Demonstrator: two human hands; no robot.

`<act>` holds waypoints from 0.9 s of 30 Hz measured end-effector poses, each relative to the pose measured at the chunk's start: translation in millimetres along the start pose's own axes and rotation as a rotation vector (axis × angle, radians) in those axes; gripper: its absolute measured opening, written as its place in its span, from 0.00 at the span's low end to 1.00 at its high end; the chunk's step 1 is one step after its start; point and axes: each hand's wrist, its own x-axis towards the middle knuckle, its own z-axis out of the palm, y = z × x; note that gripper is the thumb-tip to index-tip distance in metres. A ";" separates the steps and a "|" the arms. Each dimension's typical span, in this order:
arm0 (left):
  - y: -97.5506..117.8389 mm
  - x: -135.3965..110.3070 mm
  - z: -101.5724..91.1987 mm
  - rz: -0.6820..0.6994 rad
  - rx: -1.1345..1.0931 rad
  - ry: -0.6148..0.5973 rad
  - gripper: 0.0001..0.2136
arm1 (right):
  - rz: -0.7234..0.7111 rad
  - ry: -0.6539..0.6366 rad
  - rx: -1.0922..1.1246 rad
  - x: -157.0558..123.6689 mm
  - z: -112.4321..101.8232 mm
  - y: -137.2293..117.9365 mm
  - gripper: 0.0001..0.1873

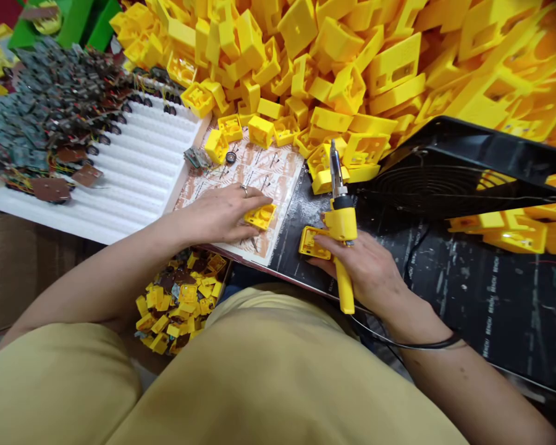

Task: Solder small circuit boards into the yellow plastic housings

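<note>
My left hand (217,213) lies over the patterned sheet, its fingers closed around a small open yellow plastic casing (261,216). A ring is on one finger. My right hand (368,266) grips a yellow pistol-shaped soldering gun (344,222), its metal tip pointing up and away from me. Thumb and fingers of that same hand also hold a second yellow casing (311,242) by its edge, over the dark bench. Beyond my left hand sit a small black wheel-like part (230,157), a grey part (197,158) and a loose yellow casing (217,146).
A large heap of yellow casings (301,80) covers the back. A black fan (426,179) stands at right on the black bench top (467,296). Grey wired assemblies (50,111) crowd a ribbed white foam tray (139,161). Below the bench edge is a pile of yellow pieces (180,303).
</note>
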 end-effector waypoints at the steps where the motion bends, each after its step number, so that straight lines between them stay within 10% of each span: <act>1: 2.8 -0.9 3.5 0.019 -0.027 0.012 0.24 | -0.001 0.002 0.004 -0.4 -0.1 0.4 0.21; 7: 25.8 12.3 5.9 0.075 -0.038 0.157 0.28 | -0.011 0.008 0.001 -2.2 -5.7 2.8 0.25; 11: -25.0 25.6 -16.5 -0.398 0.133 0.329 0.26 | 0.019 0.048 -0.016 -3.8 -7.2 2.3 0.27; 15: -73.5 34.3 -38.6 -0.623 0.131 0.230 0.19 | 0.034 0.074 0.013 -3.5 -4.5 0.9 0.28; 20: -57.9 45.3 -54.4 -0.343 -0.133 0.174 0.19 | 0.048 0.094 0.013 -2.4 -3.9 1.0 0.27; 24: -31.7 44.2 -36.4 0.005 -0.296 -0.177 0.17 | 0.047 0.073 0.025 -2.4 -3.6 1.3 0.28; 27: -21.8 30.2 -19.2 0.072 -0.279 -0.176 0.18 | 0.038 0.044 0.031 -1.6 -2.4 1.9 0.27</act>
